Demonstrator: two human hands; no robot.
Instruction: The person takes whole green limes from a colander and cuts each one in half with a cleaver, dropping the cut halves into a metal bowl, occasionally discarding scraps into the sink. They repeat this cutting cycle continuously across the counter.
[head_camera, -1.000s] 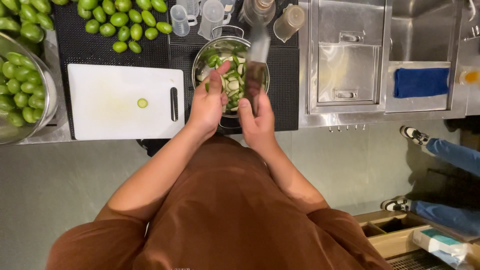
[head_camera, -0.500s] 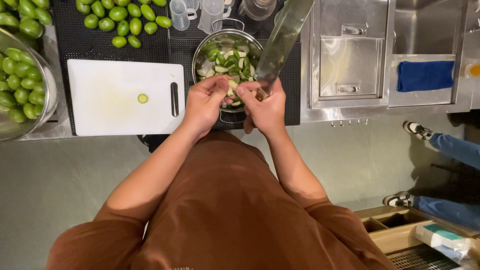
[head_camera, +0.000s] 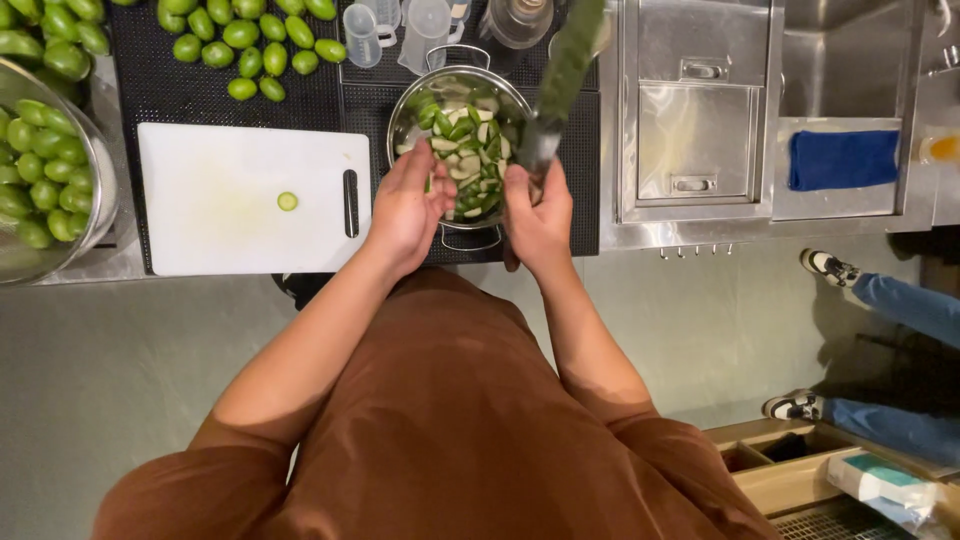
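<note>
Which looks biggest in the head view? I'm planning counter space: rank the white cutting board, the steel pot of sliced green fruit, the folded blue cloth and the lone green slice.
1. White cutting board
2. Steel pot
3. Folded blue cloth
4. Lone green slice

All lie at counter level, so nearness hardly skews this.

package (head_camera: 880, 480) | bottom right, in wooden tray | rectangular, white and teal

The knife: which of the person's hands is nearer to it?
Right. The right hand grips the knife by its handle; the left hand is apart, across the pot.
</note>
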